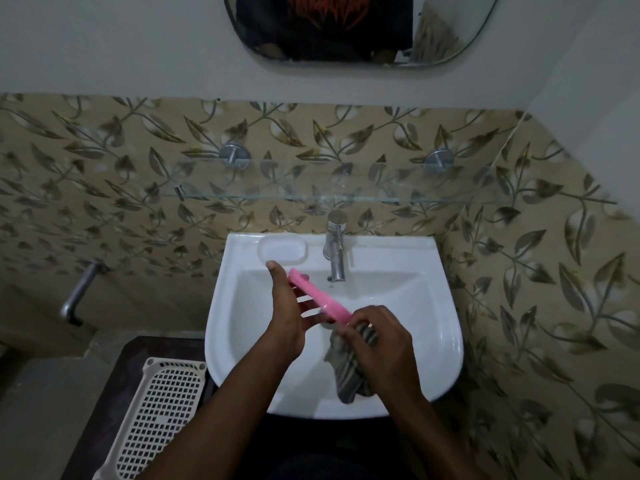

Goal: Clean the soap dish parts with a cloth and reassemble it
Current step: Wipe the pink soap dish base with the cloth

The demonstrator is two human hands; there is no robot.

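Observation:
Over the white sink (440,327), my left hand (287,313) holds a pink soap dish part (317,297) edge-on, thumb at its far end and fingers spread beneath it. My right hand (384,341) grips a grey striped cloth (346,368) bunched in the fist and presses it against the near end of the pink part. The cloth's loose end hangs down into the basin. A white soap dish part (282,250) lies on the sink's back ledge, left of the tap, apart from both hands.
A chrome tap (335,251) stands at the back of the sink. A glass shelf (311,188) runs above it, below a mirror (346,29). A white perforated basket (159,410) rests on a dark stand at lower left. A metal pipe (78,292) juts from the left wall.

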